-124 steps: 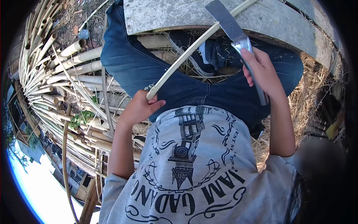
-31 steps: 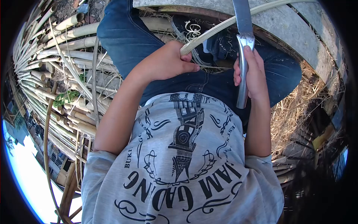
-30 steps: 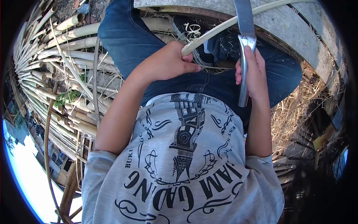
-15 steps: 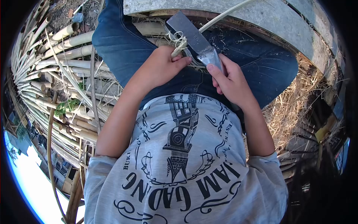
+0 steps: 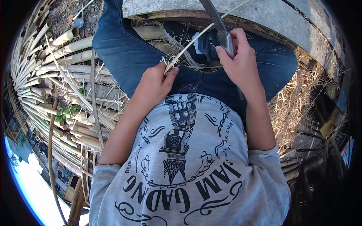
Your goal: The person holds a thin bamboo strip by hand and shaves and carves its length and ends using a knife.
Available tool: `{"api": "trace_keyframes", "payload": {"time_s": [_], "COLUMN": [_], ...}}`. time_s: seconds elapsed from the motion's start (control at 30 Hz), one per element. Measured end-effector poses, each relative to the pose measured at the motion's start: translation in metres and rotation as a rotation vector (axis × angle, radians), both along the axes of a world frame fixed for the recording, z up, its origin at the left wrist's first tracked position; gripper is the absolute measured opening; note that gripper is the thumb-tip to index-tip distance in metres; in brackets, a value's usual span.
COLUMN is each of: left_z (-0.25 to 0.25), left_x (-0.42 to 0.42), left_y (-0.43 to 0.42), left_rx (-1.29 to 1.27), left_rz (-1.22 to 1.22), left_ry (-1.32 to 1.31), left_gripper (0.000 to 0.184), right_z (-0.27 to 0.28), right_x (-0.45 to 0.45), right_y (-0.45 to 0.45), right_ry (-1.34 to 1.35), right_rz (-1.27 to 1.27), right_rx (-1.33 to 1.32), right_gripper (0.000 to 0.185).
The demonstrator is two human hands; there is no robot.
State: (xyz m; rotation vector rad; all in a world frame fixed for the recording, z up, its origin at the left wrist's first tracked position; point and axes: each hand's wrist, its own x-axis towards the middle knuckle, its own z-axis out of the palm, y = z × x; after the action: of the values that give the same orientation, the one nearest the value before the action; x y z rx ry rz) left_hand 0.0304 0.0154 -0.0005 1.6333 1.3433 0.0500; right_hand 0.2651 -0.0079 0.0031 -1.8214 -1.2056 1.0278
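Strip [image 5: 200,35], thin and pale, held by the near end in the left hand [image 5: 157,80], slanting up and away to the right, over a dark shoe [image 5: 176,33] and then over the grey board [image 5: 264,23], as far as the top edge of the view. Fingers of the left hand curled closed around that end, with thumb laid along it and no visible gap in the grip. Just beyond this grip, at the strip, a small tangle of curled shavings [image 5: 171,60].

In the right hand [image 5: 240,56], a knife [image 5: 218,23] with a dark blade and a shiny metal handle. Grip closed around the handle, thumb on the near side. Blade pointed up and to the left, crossing in front of the strip near the board's edge, well apart from the left hand. Contact between blade and strip impossible to tell from this angle.

Below both hands, blue trousers [image 5: 122,56] with legs spread and bent, and a light grey shirt [image 5: 211,145] with a black tower print and large lettering. To the left, a big stack of cut bamboo poles [image 5: 71,59], with a small green plant [image 5: 66,113] among them. To the right of the trousers, loose straw [image 5: 296,109] on the ground.
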Motion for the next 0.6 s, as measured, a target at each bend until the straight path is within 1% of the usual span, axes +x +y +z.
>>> {"api": "trace_keyframes", "payload": {"time_s": [0.03,0.07,0.1,0.13,0.17,0.23,0.3,0.33,0.4,0.43,0.5,0.53,0.6], "left_z": [0.003,0.005,0.007,0.006,0.005,0.002,-0.002,-0.001,0.0,0.002,0.008,0.006,-0.002], "left_x": [0.001,0.002,0.003,0.003,0.002,0.0,-0.002,-0.003,0.0,-0.001,-0.004,-0.008,-0.016], "left_y": [-0.001,-0.002,-0.002,-0.003,-0.003,-0.006,-0.014,-0.018,-0.025,-0.024,-0.019,-0.02,-0.023], "left_rx": [0.003,-0.083,-0.169,-0.167,-0.199,-0.23,-0.167,-0.168,-0.03,-0.032,0.137,0.138,0.31], "left_rz": [-0.001,-0.006,-0.011,-0.014,-0.036,-0.059,-0.049,-0.053,0.0,0.003,0.0,0.012,-0.134], "left_ry": [0.0,0.025,0.048,0.044,0.002,-0.04,-0.012,-0.015,-0.012,-0.018,0.089,0.085,0.174], "left_gripper": [0.032,0.032,0.032,0.032,0.033,0.033,0.034,0.034,0.035,0.035,0.027,0.027,0.017], "right_z": [-0.002,-0.001,0.001,0.003,0.001,-0.001,0.001,0.002,0.008,0.01,0.013,0.015,0.009], "right_x": [-0.005,-0.01,-0.014,-0.018,-0.023,-0.031,-0.032,-0.03,-0.021,-0.014,0.004,0.012,0.031], "right_y": [0.0,-0.001,-0.001,-0.002,-0.005,-0.013,-0.018,-0.019,-0.018,-0.016,-0.01,-0.008,-0.009], "right_ry": [-0.061,-0.062,-0.041,-0.021,-0.094,-0.145,-0.261,-0.264,-0.42,-0.427,-0.484,-0.504,-0.517], "right_rz": [0.031,0.029,0.076,0.123,0.191,0.207,0.243,0.24,0.304,0.307,0.226,0.173,0.104], "right_rx": [0.059,0.062,-0.006,-0.074,-0.063,-0.054,-0.029,-0.031,-0.076,-0.079,-0.123,-0.16,-0.138], "right_gripper": [0.023,0.023,0.023,0.023,0.027,0.03,0.036,0.036,0.039,0.039,0.042,0.042,0.043]}}
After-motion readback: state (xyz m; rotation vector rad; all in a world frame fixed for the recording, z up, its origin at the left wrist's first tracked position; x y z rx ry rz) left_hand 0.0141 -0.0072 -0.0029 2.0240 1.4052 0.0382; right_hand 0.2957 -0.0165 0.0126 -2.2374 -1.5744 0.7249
